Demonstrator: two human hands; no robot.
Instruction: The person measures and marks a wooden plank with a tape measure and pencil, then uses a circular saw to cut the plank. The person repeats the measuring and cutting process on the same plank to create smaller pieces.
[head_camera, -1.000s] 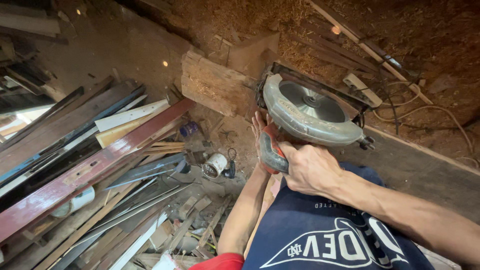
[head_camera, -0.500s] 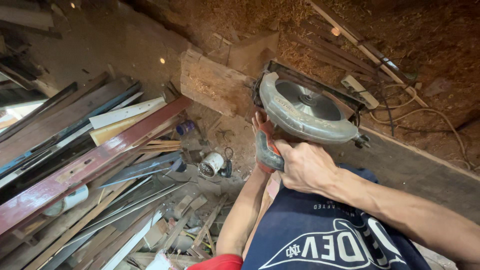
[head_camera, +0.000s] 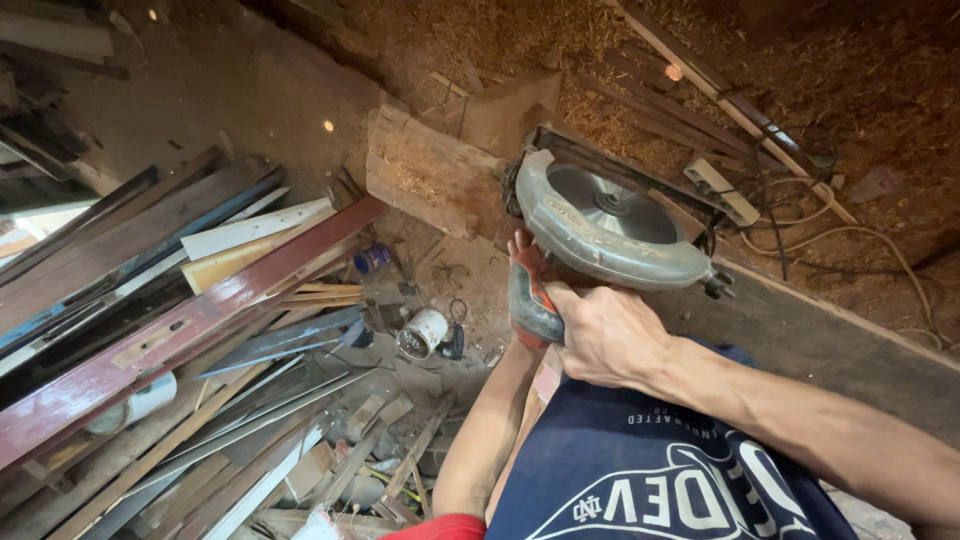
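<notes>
My right hand (head_camera: 610, 335) has its fingers (head_camera: 572, 308) wrapped tight around the grey and red handle of the circular saw (head_camera: 610, 225), which sits just ahead of them, its round blade guard tilted up toward me over the dark plank (head_camera: 830, 335). My left hand (head_camera: 527, 255) is mostly hidden behind the handle; only reddish fingertips show just beside the guard, and I cannot tell whether they are spread or pinching anything.

What worries me from here:
- Those left fingertips sit very close to the blade housing. I judge that a slip or a kick of the saw could carry them into the blade.
- The power cord (head_camera: 860, 240) loops loose over the sawdust, beyond and to the right of my fingers. It could snag or drift into the cut line.
- The saw looks tipped rather than flat on the plank, so I think the blade could bind and jerk back toward my body.
- The rough timber block (head_camera: 430, 175), ahead and to the left of my fingers, lies close to the saw's front and could foul its base.

Counted: one saw, one plank under it, one timber block, one white tin (head_camera: 422, 332) down left of my fingers, one small blue can (head_camera: 370, 259) farther left. The leaning boards (head_camera: 180, 330) on the far left overlap too much for a sure count; there are many.
</notes>
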